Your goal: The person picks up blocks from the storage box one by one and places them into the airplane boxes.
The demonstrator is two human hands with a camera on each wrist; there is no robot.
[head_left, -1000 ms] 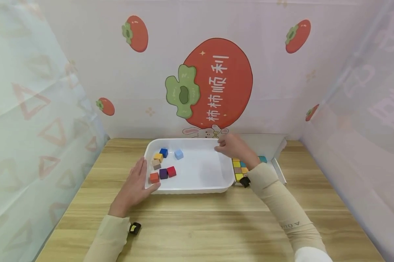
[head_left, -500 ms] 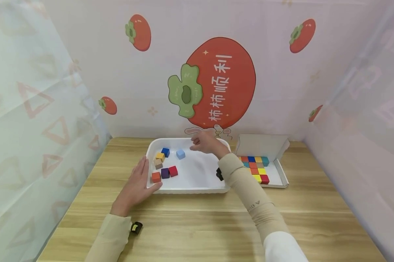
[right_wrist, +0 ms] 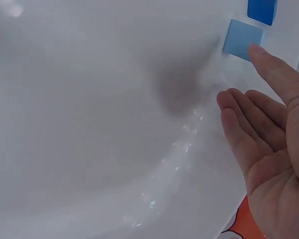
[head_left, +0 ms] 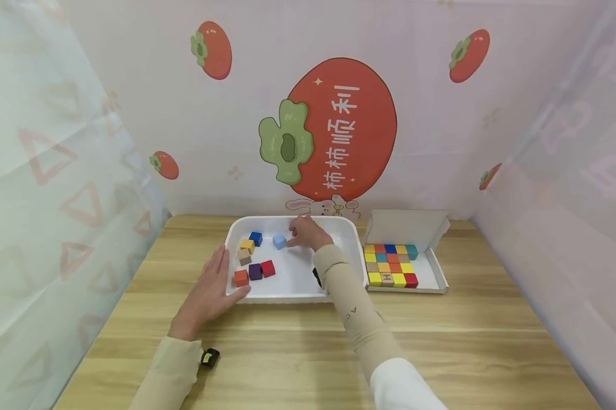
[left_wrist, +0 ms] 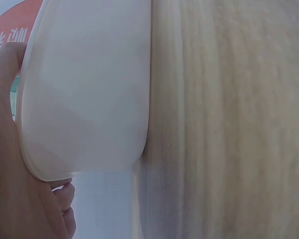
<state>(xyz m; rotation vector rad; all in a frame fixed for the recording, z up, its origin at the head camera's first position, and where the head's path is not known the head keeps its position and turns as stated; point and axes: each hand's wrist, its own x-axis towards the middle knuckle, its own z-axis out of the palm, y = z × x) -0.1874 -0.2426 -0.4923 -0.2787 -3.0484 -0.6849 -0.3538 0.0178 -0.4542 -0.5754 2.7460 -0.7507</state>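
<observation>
A white tray [head_left: 308, 295] holds several loose coloured blocks. My left hand [head_left: 208, 293] rests at its front left corner, fingers along the left side and thumb on the front rim; the left wrist view shows this hand [left_wrist: 15, 164] against the tray's outer wall [left_wrist: 89, 89]. Inside the tray, my right hand [head_left: 308, 233] is just right of a light blue block [head_left: 279, 241]. In the right wrist view, the thumb overlaps the light blue block [right_wrist: 241, 39], while the other fingers lie apart from it. Whether the thumb touches it, I cannot tell.
Blue [head_left: 255, 238], yellow [head_left: 247, 246], tan [head_left: 243, 257], orange-red [head_left: 241, 278], purple [head_left: 255, 271] and red [head_left: 268, 268] blocks lie left in the tray. Right of it, a white box [head_left: 436, 270] with its lid raised holds rows of blocks. A printed cloth wall stands behind.
My right hand has moved left and down from the tray's right edge to beside the light blue block, uncovering the box of blocks. My left hand stays at the tray corner.
</observation>
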